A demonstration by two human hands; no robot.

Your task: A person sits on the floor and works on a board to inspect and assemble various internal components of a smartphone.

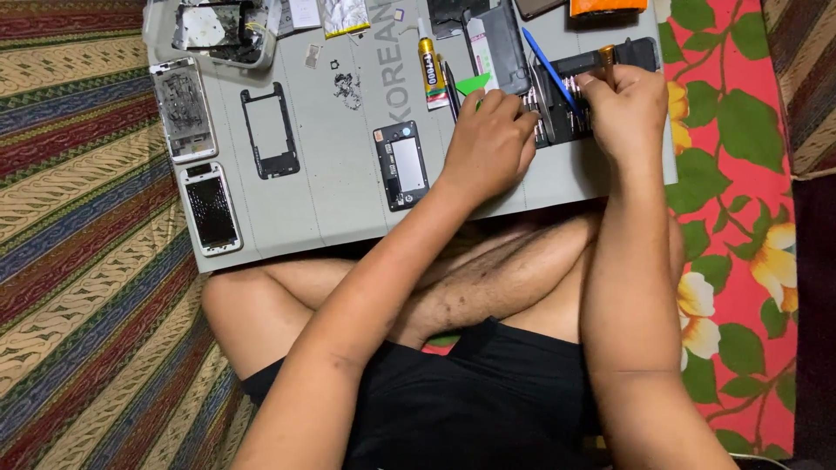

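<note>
Both arms reached forward from the body, forearms running up and slightly inward over crossed bare legs. The left hand point(489, 144) lay knuckles up, fingers curled loosely under, wrist bent a touch to the right. Just beside it, the right hand point(629, 109) sat higher, back of the hand to the camera, fingers pinched together at the tips. The two hands were near each other, not touching. Elbows were bent and kept close to the torso.
</note>
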